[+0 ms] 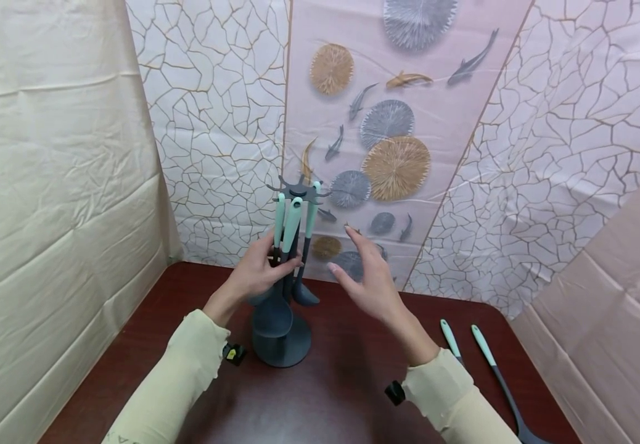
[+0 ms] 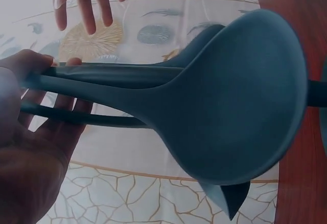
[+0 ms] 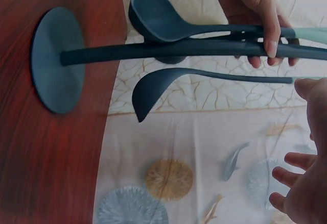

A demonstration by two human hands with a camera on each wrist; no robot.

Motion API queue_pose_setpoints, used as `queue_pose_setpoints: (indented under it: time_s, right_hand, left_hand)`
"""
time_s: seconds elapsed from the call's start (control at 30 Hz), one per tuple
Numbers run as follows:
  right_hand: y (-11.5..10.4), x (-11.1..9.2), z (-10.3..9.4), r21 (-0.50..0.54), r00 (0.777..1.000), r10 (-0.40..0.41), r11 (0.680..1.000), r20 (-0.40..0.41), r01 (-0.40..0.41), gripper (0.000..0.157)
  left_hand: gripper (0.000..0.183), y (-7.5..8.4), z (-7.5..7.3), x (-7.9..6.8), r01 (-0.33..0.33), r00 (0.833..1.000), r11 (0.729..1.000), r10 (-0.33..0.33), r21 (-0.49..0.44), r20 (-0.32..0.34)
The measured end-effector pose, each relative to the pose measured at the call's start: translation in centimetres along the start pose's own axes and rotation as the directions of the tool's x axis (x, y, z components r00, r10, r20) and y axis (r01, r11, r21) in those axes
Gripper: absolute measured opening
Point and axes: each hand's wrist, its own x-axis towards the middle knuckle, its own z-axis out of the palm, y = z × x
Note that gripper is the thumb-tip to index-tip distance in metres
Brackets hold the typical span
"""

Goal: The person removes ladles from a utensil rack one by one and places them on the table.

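Note:
A dark utensil stand [image 1: 287, 353] with a round base and a hooked top stands upright on the table. Mint-handled utensils hang on it, among them a front ladle [image 1: 272, 319] and a ladle with a pointed lip [image 3: 153, 89]. My left hand [image 1: 256, 268] grips the stand's pole around mid-height, thumb across it, with utensil shafts between and beside the fingers. To the right of the stand, my right hand [image 1: 372, 280] is held in the air, thumb and fingers spread, holding nothing. The lower pole [image 3: 112, 53] shows bare in the right wrist view.
Two more mint-handled utensils lie at the table's right side: one short visible handle [image 1: 449, 336], partly hidden by my right sleeve, and a longer one [image 1: 500, 376]. Patterned cloth [image 1: 214, 123] hangs behind the dark red table [image 1: 331, 382], with plain cloth at both sides.

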Motion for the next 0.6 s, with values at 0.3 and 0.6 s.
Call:
queue_pose_setpoints:
  time_s: [0.3,0.6]
  right_hand:
    - [-1.7,1.3,0.9,0.094,0.997,-0.061,0.993,-0.037,0.065,0.071]
    - [-3.1,2.8,1.7,0.229,0.997,-0.063,0.971,-0.047,0.073,0.059]
  left_hand:
    - [0.037,0.2,-0.6,0.0,0.037,0.996,0.998,-0.032,-0.06,0.081]
    - [0.043,1.0,0.1,-0.5,0.064,0.998,0.996,-0.063,0.066,-0.011]
